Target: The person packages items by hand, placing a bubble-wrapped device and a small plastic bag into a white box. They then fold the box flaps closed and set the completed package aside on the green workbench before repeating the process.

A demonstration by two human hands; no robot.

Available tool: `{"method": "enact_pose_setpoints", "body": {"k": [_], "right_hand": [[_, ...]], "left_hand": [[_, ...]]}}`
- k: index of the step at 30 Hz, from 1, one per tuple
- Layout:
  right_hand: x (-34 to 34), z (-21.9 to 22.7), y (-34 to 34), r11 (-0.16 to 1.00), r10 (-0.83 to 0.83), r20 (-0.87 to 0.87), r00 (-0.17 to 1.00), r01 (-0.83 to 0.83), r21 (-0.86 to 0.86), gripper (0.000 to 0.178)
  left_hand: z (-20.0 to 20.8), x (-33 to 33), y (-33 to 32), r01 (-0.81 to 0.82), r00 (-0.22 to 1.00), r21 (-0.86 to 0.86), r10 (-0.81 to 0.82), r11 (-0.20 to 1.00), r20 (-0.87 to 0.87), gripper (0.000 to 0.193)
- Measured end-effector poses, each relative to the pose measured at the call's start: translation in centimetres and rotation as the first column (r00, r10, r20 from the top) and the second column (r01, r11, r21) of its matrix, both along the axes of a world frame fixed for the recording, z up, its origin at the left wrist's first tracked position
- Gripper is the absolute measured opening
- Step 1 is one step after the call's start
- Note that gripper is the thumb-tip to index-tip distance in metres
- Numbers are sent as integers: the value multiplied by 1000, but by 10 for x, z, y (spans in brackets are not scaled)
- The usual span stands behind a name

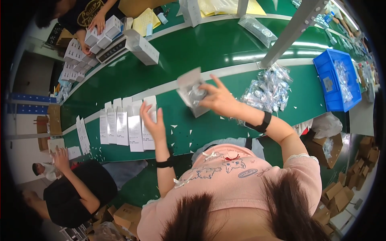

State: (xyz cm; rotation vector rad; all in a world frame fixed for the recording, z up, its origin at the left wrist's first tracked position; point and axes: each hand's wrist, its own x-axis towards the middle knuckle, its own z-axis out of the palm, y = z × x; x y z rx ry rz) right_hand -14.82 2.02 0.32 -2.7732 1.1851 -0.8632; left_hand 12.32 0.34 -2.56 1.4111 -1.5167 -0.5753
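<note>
My right hand [219,98] is at the mouth of a small white box [197,109] whose flap stands up. Its fingers are on a clear plastic-bagged item [197,93] in the opening, with one finger stretched out; the bag's contents are too blurred to name. My left hand [154,123] has its fingers apart and holds nothing. It is in front of a row of white printed boxes [122,126] with raised flaps. To the right of my right hand lies a heap of small clear bags [267,88] with white and blue contents.
A blue bin [325,80] with clear bags stands at the right. Across the green table [193,46] are a tall white carton [142,47] and a metal post [287,34]. Another person's hands [96,24] touch stacked white boxes; a second person [80,188] sits at my left.
</note>
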Motion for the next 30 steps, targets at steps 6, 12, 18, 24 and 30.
{"method": "enact_pose_setpoints", "body": {"k": [6,12,18,24,30], "right_hand": [[-60,14,-89,973,-205,139,969,216,-75,23],[-108,-3,-195,923,-366,-45,930,356,-146,25],[-130,-5,-224,970,-171,161,972,195,-147,29],[-223,-76,-275,489,-862,85,500,863,-124,49],[-236,-126,-276,329,-759,-524,386,922,202,74]], "left_hand": [[-18,49,18,-269,501,201,-42,942,864,64],[-39,67,1,-174,536,206,-82,963,840,79],[-22,64,-20,-155,742,385,-150,910,654,79],[-32,56,-31,-120,791,544,-251,830,558,69],[-60,69,-20,21,986,649,-124,761,114,78]]}}
